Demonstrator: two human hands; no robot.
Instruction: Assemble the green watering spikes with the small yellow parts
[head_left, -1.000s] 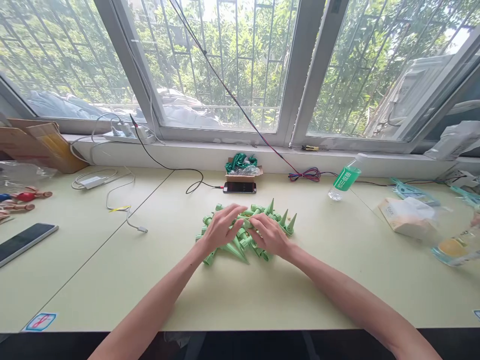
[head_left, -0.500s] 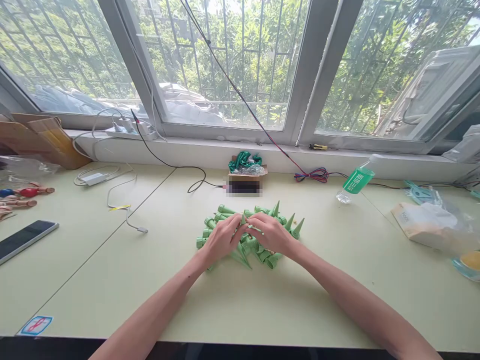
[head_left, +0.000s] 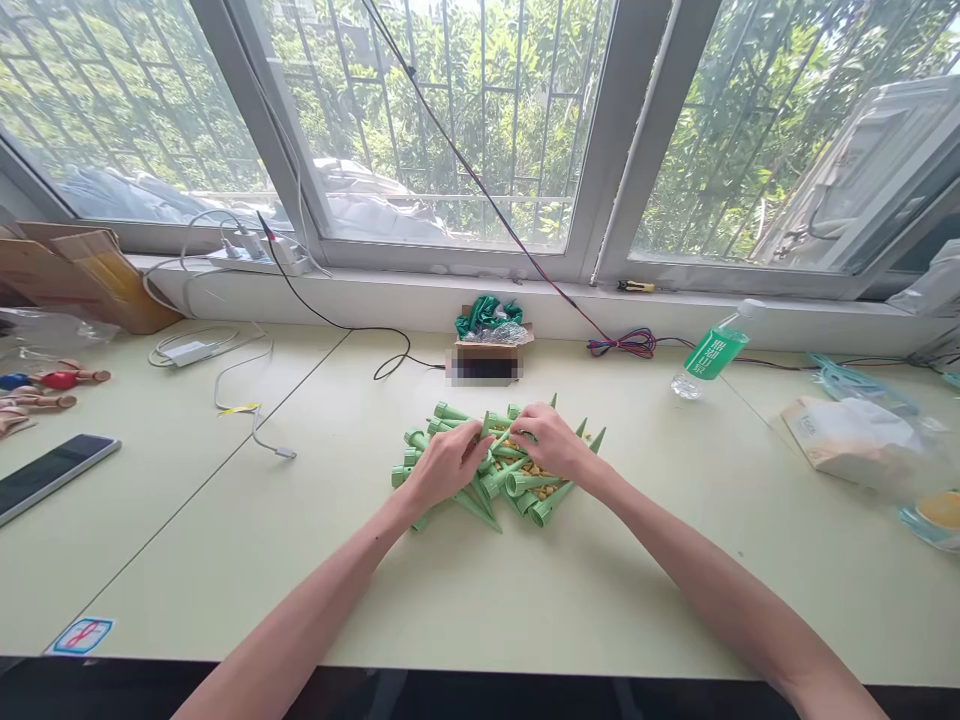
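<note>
A pile of light green plastic plant watering spikes (head_left: 480, 500), with pointed tips and ribbed round collars, lies on the table in front of me. Small yellow pieces (head_left: 546, 490) show among the spikes on the right side. My left hand (head_left: 448, 462) is closed over the pile's middle, its thumb and fingers around a green spike (head_left: 485, 426) whose tip points up. Just to the right, my right hand (head_left: 551, 442) is bent over the pile with its fingertips pinched together. What those fingertips hold, if anything, is hidden.
Behind the pile stands a small open box (head_left: 495, 345) with green wrapping. A tilted bottle (head_left: 715, 352) and a tissue pack (head_left: 840, 440) are to the right. At left lie a phone (head_left: 56, 475), a white cable (head_left: 255, 425) and wooden figures (head_left: 64, 378).
My right hand has moved a little to the right, away from my left hand, uncovering more spikes and yellow pieces. The left hand stays around its spike. The view has shifted slightly.
</note>
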